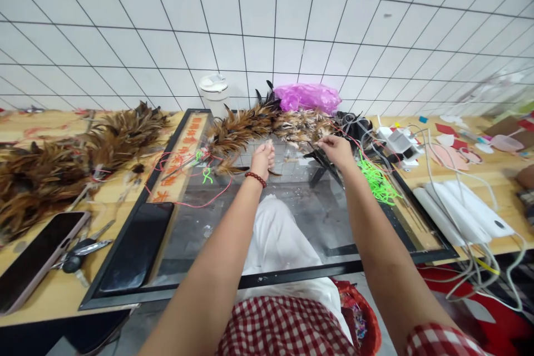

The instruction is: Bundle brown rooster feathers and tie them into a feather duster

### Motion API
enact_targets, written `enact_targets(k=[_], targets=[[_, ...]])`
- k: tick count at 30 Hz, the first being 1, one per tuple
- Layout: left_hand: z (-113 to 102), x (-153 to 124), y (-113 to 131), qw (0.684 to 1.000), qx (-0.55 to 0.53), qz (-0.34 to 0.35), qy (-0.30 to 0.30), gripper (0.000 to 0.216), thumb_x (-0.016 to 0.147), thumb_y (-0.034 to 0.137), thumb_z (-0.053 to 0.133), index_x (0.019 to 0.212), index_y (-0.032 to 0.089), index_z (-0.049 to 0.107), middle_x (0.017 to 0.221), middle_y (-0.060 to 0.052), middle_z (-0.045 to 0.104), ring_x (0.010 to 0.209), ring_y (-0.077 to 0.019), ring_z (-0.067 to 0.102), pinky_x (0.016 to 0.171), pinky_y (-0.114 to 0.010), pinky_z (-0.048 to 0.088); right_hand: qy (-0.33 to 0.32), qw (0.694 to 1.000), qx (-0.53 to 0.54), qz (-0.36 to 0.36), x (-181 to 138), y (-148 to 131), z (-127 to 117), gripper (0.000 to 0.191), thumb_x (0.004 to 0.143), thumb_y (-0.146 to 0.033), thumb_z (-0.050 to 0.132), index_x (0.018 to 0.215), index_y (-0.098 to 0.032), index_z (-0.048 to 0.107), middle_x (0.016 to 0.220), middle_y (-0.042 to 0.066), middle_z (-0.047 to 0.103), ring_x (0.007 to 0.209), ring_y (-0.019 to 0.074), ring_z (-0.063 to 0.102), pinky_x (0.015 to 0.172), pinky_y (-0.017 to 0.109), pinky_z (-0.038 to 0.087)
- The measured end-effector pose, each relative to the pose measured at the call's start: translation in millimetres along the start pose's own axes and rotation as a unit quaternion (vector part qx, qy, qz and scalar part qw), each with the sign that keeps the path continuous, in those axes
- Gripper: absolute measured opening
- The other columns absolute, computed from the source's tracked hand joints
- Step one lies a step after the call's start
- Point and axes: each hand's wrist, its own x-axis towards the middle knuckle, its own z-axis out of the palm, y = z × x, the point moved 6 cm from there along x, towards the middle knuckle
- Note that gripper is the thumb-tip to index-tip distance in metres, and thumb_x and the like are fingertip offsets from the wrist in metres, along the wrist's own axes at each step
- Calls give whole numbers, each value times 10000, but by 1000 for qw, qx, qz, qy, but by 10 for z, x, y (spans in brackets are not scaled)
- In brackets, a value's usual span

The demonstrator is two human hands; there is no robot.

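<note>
A string of brown feathers (267, 125) lies across the far part of a glass-topped frame (292, 217). My left hand (262, 158), with a red bead bracelet at the wrist, is closed with its fingertips at the feathers' lower edge. My right hand (336, 150) is closed in a pinch at the feathers' right end, beside dark thin strips (321, 162). What each hand grips is too small to make out. Red thread (196, 200) trails over the glass to the left.
Piles of brown feathers (62, 167) cover the left of the wooden table (58, 289). A phone (35, 258), scissors (83, 247), a white cup (214, 93), a pink bag (307, 97), green cords (377, 181), white cables (459, 211) and a red basket (361, 322) lie around.
</note>
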Motion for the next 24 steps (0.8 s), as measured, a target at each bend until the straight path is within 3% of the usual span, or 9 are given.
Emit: enact_targets(k=[3, 7, 10, 13, 17, 20, 22, 24], targets=[[-7, -121, -58, 1000, 4, -5, -14, 299, 801, 385, 605, 679, 171, 437, 440, 104, 274, 322, -13, 189, 359, -155, 117, -52, 987, -153, -3, -78, 56, -333, 191, 724, -272, 576, 807, -190, 728, 750, 34, 702, 702, 157, 606, 678, 253, 424], [-38, -183, -35, 1000, -19, 4, -11, 297, 796, 380, 609, 673, 172, 438, 430, 110, 244, 320, -15, 179, 358, -155, 116, -82, 942, -323, 34, -255, 184, -650, 183, 709, -258, 584, 813, -224, 732, 805, 53, 713, 783, 200, 632, 674, 266, 425], [-46, -175, -24, 1000, -26, 0, -6, 312, 789, 392, 618, 669, 173, 432, 427, 112, 239, 318, -15, 173, 355, -157, 112, -124, 922, -362, 61, -377, 333, -668, 194, 705, -262, 587, 833, -237, 731, 837, 58, 714, 804, 211, 638, 659, 264, 423], [-40, -160, -32, 1000, -25, -5, -14, 319, 784, 397, 626, 667, 170, 436, 428, 110, 250, 317, -13, 180, 353, -156, 112, -145, 925, -345, 62, -454, 465, -599, 211, 715, -304, 595, 865, -239, 728, 872, 59, 710, 802, 209, 636, 642, 262, 424], [-37, -156, -25, 999, -45, 5, -27, 305, 797, 385, 615, 671, 170, 439, 423, 109, 246, 316, -16, 181, 349, -158, 122, -53, 961, -267, 54, -451, 535, -719, 164, 726, -291, 589, 772, -198, 716, 823, 62, 701, 782, 196, 624, 663, 269, 435], [-24, -162, -17, 998, -46, 7, -37, 307, 798, 381, 617, 670, 169, 436, 426, 104, 259, 319, -18, 189, 346, -157, 131, 61, 989, -105, 78, -400, 489, -961, 163, 734, -315, 599, 777, -174, 670, 646, 37, 644, 605, 155, 575, 571, 262, 426], [-14, -168, -14, 998, -42, 8, -42, 308, 796, 381, 620, 671, 168, 436, 428, 103, 261, 322, -18, 189, 345, -155, 134, 114, 989, 41, 87, -359, 381, -1077, 158, 756, -328, 590, 798, -178, 613, 560, 4, 580, 482, 121, 501, 475, 240, 384], [-7, -171, -14, 998, -38, 9, -44, 307, 796, 381, 620, 672, 168, 436, 429, 103, 256, 325, -18, 190, 345, -152, 138, 125, 973, 175, 79, -314, 194, -1097, 159, 769, -342, 600, 795, -193, 550, 527, -27, 529, 413, 88, 426, 413, 212, 332]])
